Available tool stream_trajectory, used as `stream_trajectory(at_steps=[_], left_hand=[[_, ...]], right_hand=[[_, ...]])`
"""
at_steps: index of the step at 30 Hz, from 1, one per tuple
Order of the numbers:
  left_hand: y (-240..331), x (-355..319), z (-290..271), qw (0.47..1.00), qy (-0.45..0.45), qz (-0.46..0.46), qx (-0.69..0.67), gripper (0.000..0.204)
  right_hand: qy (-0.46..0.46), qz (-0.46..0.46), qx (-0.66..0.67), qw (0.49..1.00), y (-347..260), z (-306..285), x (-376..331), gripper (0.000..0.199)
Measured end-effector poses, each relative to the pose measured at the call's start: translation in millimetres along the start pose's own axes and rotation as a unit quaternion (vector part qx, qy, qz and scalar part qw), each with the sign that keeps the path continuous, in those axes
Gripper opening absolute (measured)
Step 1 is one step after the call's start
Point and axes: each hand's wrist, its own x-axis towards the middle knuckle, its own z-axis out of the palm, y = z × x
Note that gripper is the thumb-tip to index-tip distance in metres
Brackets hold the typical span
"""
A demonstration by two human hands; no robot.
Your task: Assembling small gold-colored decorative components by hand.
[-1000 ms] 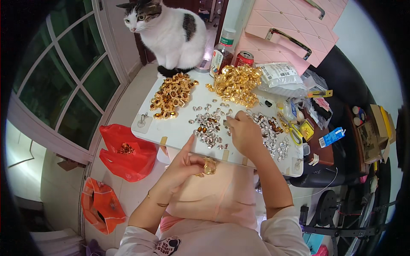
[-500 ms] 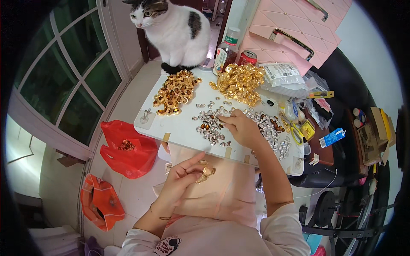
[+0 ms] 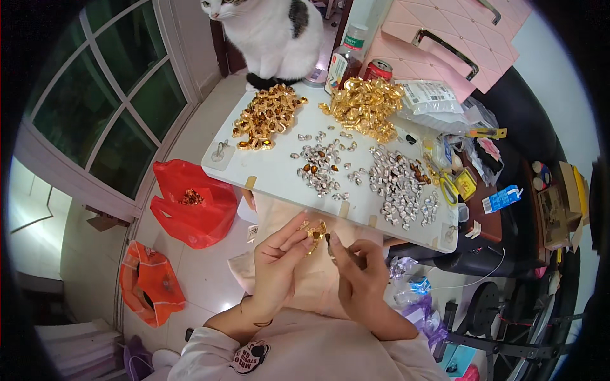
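Note:
In front of my lap, my left hand (image 3: 278,263) is closed on a gold jewellery setting (image 3: 316,230), thumb and fingers pinching it. Right beside it, my right hand (image 3: 361,274) pinches a dark oval stone (image 3: 328,239) close to the setting; whether the two touch I cannot tell. On the white table (image 3: 236,166) ahead lie two loose spreads of faceted stones, a left one (image 3: 323,181) with a few brown ones and a larger right one (image 3: 400,190). Behind them are a heap of gold settings with brown stones (image 3: 267,117) and a heap of plain gold settings (image 3: 365,108).
A white and dark cat (image 3: 279,41) sits at the table's far edge. Near it stand a bottle (image 3: 345,63) and a red can (image 3: 379,70). Yellow scissors (image 3: 450,190) and a plastic parcel (image 3: 432,98) lie at the right. A red bag (image 3: 190,219) is on the floor.
My right hand has come back from the stones on the table to my left hand, now with a dark stone in its fingers. My left hand has risen slightly with the setting.

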Motion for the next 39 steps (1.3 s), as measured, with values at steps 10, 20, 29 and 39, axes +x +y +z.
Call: stream_trajectory(at_steps=[10, 20, 29, 39], left_hand=[[-7.3, -14.3, 8.0, 0.994, -0.026, 0.063, 0.080, 0.043], [-7.0, -17.9, 11.3, 0.995, -0.025, 0.029, 0.089, 0.042], [-6.5, -18.3, 11.6, 0.994, -0.036, 0.029, 0.104, 0.041], [-0.8, -10.0, 7.2, 0.993, -0.048, -0.091, 0.055, 0.040]], right_hand=[[0.021, -0.029, -0.073, 0.997, 0.3, 6.9, -17.5, 0.058], [0.027, -0.030, -0.091, 0.995, 1.4, 2.3, -25.0, 0.059], [-0.022, -0.025, -0.143, 0.989, 1.2, -4.7, -23.7, 0.056], [-0.230, -0.001, 0.097, 0.968, 18.3, -40.2, -5.0, 0.060]])
